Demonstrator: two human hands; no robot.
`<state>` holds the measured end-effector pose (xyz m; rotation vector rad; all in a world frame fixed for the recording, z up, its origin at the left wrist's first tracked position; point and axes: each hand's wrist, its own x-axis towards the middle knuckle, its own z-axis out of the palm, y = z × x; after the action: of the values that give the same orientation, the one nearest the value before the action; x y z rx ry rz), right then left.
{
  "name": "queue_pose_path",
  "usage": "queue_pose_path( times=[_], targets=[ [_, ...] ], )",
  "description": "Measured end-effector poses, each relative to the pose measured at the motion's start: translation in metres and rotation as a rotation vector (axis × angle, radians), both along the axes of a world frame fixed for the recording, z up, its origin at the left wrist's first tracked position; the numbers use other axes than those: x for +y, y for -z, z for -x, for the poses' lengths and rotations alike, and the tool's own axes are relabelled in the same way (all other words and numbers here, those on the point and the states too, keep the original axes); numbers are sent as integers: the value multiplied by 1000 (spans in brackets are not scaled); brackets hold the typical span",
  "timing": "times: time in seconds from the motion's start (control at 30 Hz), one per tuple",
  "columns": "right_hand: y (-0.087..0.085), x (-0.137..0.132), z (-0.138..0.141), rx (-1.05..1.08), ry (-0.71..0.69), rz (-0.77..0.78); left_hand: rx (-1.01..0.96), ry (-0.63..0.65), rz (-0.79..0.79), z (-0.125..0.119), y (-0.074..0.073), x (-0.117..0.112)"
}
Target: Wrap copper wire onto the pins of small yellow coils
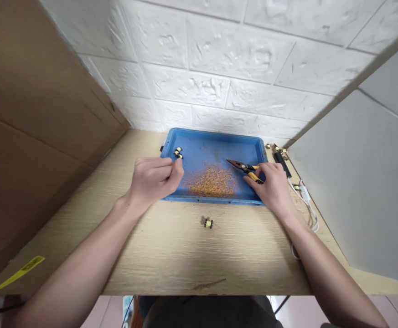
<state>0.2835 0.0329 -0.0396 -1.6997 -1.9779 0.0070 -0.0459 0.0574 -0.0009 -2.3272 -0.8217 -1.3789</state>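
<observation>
My right hand (270, 184) has its fingers around the yellow-and-black handles of the long-nose pliers (241, 165). The pliers' jaws point left over the blue tray (215, 133). My left hand (157, 177) is closed at the tray's left edge; anything inside its fingers is hidden. Just beyond the left fingertips are several small black parts with yellow tape (178, 152), which look like small transformers. A heap of thin copper-coloured wire clippings (212, 182) lies in the front of the tray. One more small transformer (209, 223) sits on the table in front of the tray.
Right of the tray lie a black cylindrical tool (282, 164), more small parts (276, 148) and a white cable (310, 207). A cardboard panel (48, 91) stands left and a pale panel (366, 182) right. A yellow strip (17, 274) hangs over the table's left front.
</observation>
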Motion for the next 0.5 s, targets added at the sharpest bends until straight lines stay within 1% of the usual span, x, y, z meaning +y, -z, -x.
queue_pose_path(
  times=[0.13, 0.27, 0.5],
  targets=[
    [4, 1, 0, 22, 11, -28, 20, -6, -5, -1, -6, -3],
    [8, 3, -2, 17, 1, -24, 31, -19, -3, 1, -7, -5],
    [2, 1, 1, -3, 8, -21, 72, -10, -15, -5, -7, -10]
  ],
)
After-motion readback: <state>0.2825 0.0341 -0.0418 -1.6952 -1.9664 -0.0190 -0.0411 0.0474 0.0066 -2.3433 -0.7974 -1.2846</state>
